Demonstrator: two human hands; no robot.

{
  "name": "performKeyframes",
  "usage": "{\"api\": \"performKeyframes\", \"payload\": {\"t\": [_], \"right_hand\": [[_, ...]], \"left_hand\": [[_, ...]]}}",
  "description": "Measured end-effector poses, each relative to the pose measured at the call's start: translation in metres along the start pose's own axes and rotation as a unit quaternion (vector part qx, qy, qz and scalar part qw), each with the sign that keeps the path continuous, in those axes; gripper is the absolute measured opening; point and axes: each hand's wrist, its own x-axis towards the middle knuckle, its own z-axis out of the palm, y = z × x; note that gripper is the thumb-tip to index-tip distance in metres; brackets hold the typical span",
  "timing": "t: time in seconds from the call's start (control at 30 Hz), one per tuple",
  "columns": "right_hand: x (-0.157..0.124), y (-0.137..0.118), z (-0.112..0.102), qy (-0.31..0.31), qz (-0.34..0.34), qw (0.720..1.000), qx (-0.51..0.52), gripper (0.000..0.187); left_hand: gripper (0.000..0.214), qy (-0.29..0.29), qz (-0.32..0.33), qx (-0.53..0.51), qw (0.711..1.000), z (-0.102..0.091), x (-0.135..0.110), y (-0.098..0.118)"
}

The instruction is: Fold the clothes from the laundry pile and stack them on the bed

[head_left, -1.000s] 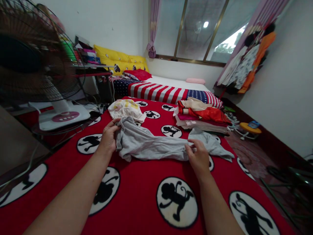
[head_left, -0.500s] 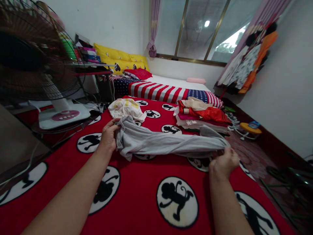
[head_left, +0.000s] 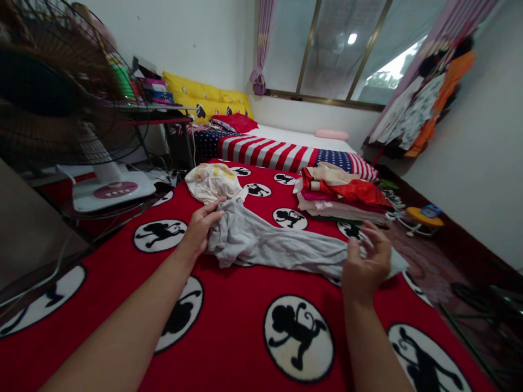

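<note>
A long grey garment (head_left: 281, 247), crumpled at its left end, lies stretched across the red blanket (head_left: 229, 326) with black monkey figures in white ovals. My left hand (head_left: 201, 228) pinches the bunched left end between thumb and fingers. Over the right end is my right hand (head_left: 366, 258), raised with its fingers curled apart and nothing between them; it hides part of the cloth. Just beyond my left hand sits a crumpled white garment with yellow print (head_left: 214, 182).
A pile of folded clothes (head_left: 341, 196) lies at the back right of the blanket. To the left stands a fan (head_left: 110, 185), its blades blurred. Behind are a bed (head_left: 281, 155) and a small desk (head_left: 159, 117). A yellow-topped stool (head_left: 425, 216) is on the right.
My right hand has let go of the grey garment's right end and risen with fingers parted. That end has dropped onto the blanket. My left hand and its end shifted slightly right.
</note>
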Motion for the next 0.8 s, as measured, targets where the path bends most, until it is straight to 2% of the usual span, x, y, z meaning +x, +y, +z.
{"api": "performKeyframes", "payload": {"t": [0.07, 0.13, 0.2, 0.27, 0.33, 0.4, 0.47, 0.57, 0.7, 0.77, 0.8], "right_hand": [[-0.017, -0.01, 0.017, -0.143, -0.066, 0.986, 0.058, 0.018], [-0.037, -0.018, 0.033, -0.292, -0.143, 0.942, 0.081, 0.019], [-0.056, -0.026, 0.046, -0.394, -0.203, 0.893, 0.079, 0.037], [-0.069, -0.034, 0.053, -0.443, -0.236, 0.862, 0.072, 0.061], [-0.076, -0.04, 0.056, -0.455, -0.256, 0.85, 0.066, 0.071], [-0.078, -0.044, 0.055, -0.458, -0.259, 0.848, 0.067, 0.065], [-0.078, -0.046, 0.055, -0.461, -0.231, 0.854, 0.073, 0.058], [-0.079, -0.047, 0.056, -0.451, -0.151, 0.876, 0.083, 0.045], [-0.075, -0.044, 0.059, -0.397, -0.059, 0.904, 0.15, 0.021], [-0.066, -0.037, 0.057, -0.375, 0.029, 0.902, 0.211, 0.006], [-0.059, -0.031, 0.054, -0.353, 0.093, 0.899, 0.243, 0.004]], "left_hand": [[0.055, -0.004, -0.012, -0.013, 1.0, 0.003, -0.002, 0.003], [0.053, -0.013, -0.023, -0.027, 0.999, 0.005, -0.005, 0.005], [0.05, -0.028, -0.031, -0.04, 0.998, 0.007, -0.007, 0.006], [0.048, -0.047, -0.039, -0.058, 0.996, 0.009, -0.009, 0.007], [0.046, -0.067, -0.05, -0.088, 0.993, 0.013, -0.013, 0.008], [0.049, -0.1, -0.07, -0.122, 0.985, 0.019, -0.018, 0.009], [0.057, -0.145, -0.091, -0.148, 0.974, 0.027, -0.025, 0.008], [0.066, -0.206, -0.112, -0.168, 0.957, 0.04, -0.038, 0.002], [0.068, -0.26, -0.141, -0.175, 0.939, 0.052, -0.05, -0.007], [0.068, -0.266, -0.141, -0.161, 0.94, 0.05, -0.049, -0.006], [0.068, -0.256, -0.133, -0.149, 0.946, 0.047, -0.047, -0.004]]}}
